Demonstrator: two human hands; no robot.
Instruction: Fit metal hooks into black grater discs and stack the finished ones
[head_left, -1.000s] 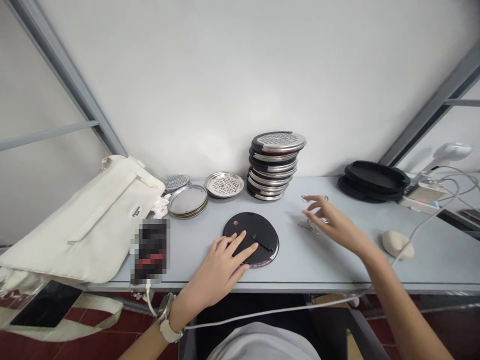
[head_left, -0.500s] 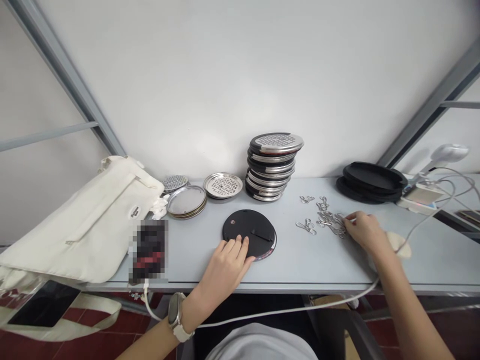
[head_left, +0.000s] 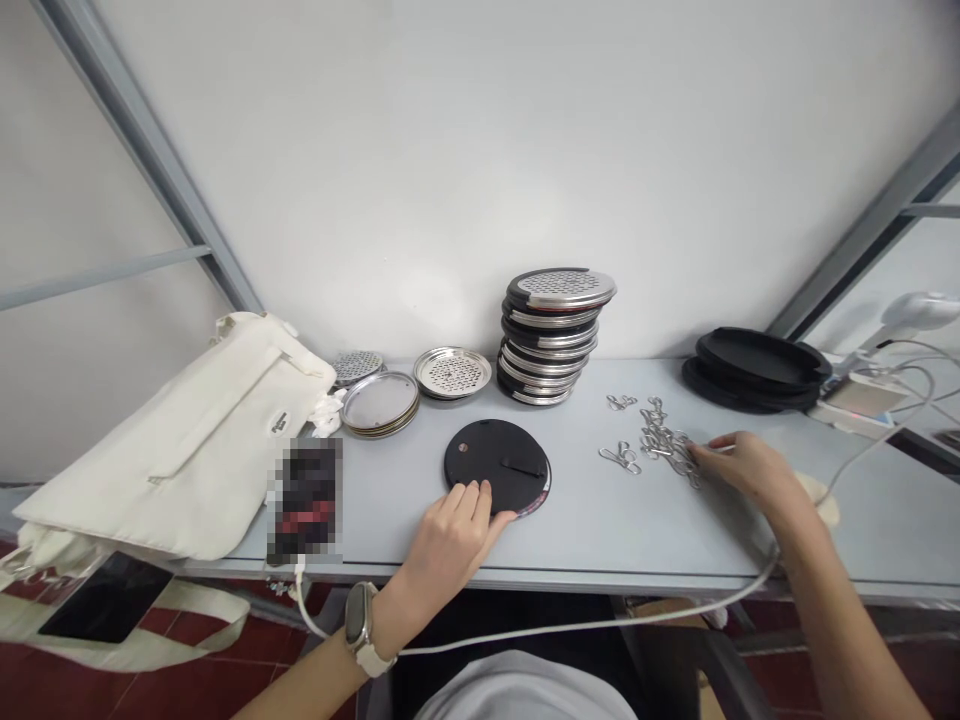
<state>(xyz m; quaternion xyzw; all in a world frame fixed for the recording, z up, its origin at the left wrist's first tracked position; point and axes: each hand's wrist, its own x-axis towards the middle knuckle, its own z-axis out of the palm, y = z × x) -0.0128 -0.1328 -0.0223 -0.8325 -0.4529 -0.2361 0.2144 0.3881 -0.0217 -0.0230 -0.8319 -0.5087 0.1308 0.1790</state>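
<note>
A round black disc (head_left: 499,455) with a short slot-like bar lies flat on the table, a strip of coloured print showing along its lower right edge. My left hand (head_left: 456,525) grips its near edge, fingers on top and thumb along the front rim. On the right, several wire metal clips (head_left: 664,440) lie in a loose heap. My right hand (head_left: 739,468) reaches to the heap's right side, fingertips pinched on a metal clip there; the fingers partly hide it. Smaller groups of clips (head_left: 621,457) lie left of the heap.
Behind the disc stands a tall stack of black-and-silver round pieces (head_left: 555,340). Perforated metal discs (head_left: 452,372) and shallow metal rings (head_left: 381,400) sit left of it. Black round trays (head_left: 757,365) are stacked at right. A white bag (head_left: 172,450) leans at left; a white cable (head_left: 562,628) crosses the front.
The whole view has shifted slightly. My left fingers have drawn back towards the disc's near edge. My right hand stays at the clip heap, its fingers slightly changed.
</note>
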